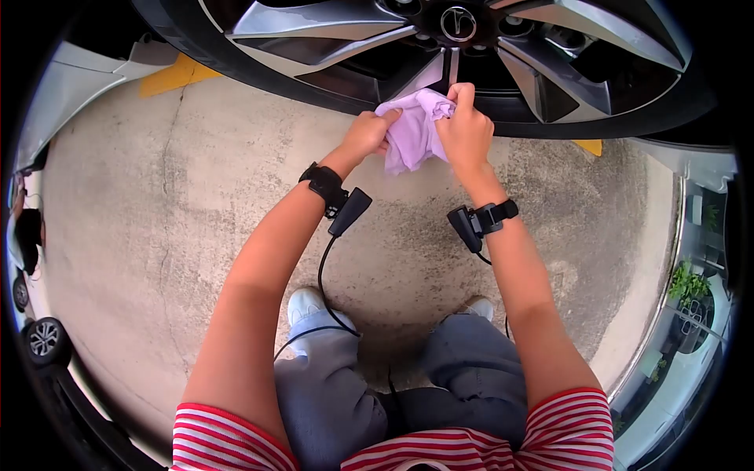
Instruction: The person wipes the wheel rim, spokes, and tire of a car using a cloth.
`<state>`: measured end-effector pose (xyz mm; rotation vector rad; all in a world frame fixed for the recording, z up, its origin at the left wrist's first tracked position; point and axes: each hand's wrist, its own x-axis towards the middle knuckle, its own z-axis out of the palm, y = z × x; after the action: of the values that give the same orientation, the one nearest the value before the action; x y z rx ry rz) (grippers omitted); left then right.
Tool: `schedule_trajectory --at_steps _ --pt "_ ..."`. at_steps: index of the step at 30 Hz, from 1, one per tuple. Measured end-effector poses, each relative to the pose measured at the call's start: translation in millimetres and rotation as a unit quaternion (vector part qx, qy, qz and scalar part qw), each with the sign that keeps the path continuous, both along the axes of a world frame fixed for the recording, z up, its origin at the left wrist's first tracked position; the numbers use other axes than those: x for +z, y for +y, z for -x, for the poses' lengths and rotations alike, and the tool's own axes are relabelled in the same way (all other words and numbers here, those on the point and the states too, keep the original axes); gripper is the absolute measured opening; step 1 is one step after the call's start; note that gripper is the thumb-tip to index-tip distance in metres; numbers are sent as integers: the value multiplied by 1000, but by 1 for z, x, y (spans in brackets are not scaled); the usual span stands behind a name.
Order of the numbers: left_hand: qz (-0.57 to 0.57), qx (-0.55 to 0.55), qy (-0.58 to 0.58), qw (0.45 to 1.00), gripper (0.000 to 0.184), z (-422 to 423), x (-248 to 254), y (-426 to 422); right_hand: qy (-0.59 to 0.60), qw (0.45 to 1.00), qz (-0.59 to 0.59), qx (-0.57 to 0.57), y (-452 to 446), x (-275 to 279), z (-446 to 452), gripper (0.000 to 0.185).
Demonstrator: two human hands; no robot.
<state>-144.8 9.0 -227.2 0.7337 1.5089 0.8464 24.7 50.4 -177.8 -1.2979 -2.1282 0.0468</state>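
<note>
Both of my hands hold a crumpled light-purple cloth (412, 141) just in front of a car wheel (369, 27). My left hand (367, 135) pinches the cloth's left edge between thumb and fingers. On the other side, my right hand (469, 129) grips its bunched upper right corner, fingers curled. The wheel has silver and black spokes, a round emblem on its hub and a dark tire (542, 129). Behind the cloth, the lower rim is partly hidden; whether cloth and tire touch I cannot tell.
Concrete floor (220, 188) lies under the wheel, with a yellow painted strip (179, 76) at upper left. Wrist straps with black devices (351, 212) trail cables past my knees. Another car's wheel (45, 340) shows at far left, and green plants (689, 284) at right.
</note>
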Motion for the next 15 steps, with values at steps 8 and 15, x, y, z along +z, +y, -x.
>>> schedule_trajectory --at_steps 8,15 --pt "45 -21 51 998 59 18 -15 -15 55 994 -14 89 -15 -28 -3 24" --pt "-215 108 96 966 39 23 28 -38 152 975 84 139 -32 10 7 22"
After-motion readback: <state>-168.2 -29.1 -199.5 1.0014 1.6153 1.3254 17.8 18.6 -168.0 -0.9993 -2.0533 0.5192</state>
